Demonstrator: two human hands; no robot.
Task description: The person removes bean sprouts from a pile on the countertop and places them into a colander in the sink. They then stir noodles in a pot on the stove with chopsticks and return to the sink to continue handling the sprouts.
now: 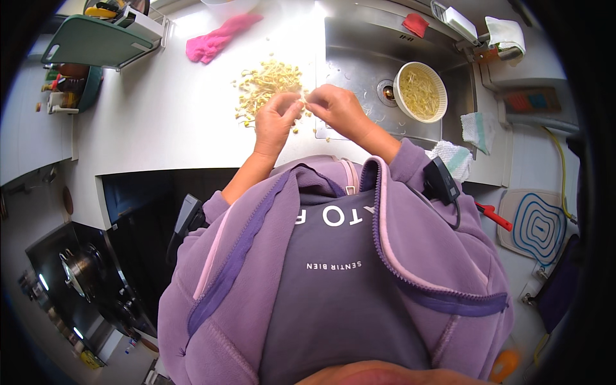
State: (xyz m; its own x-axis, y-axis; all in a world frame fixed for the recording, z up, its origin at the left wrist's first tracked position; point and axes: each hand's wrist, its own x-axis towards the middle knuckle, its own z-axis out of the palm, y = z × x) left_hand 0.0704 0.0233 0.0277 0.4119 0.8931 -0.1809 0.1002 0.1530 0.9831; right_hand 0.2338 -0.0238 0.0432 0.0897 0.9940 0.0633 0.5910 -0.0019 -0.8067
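A loose pile of bean sprouts (269,79) with yellow heads lies on the white countertop (192,120). My left hand (276,120) is at the pile's near right edge, its thumb and fingertips pinched together on a bean sprout. Close beside it, my right hand (337,106) also has its fingertips pinched, near the sink's left rim; a pale bit of sprout shows between the two hands. In the steel sink (356,62), a white ribbed colander (445,98) holds many sprouts, right of the drain (386,92). Stray sprout bits lie in the sink.
A crumpled pink cloth (216,41) lies behind the pile. A green cutting board (98,42) stands in a rack at the back left. A red cloth (415,25) hangs at the sink's back wall. Striped towels (452,159) lie at the sink's near right corner.
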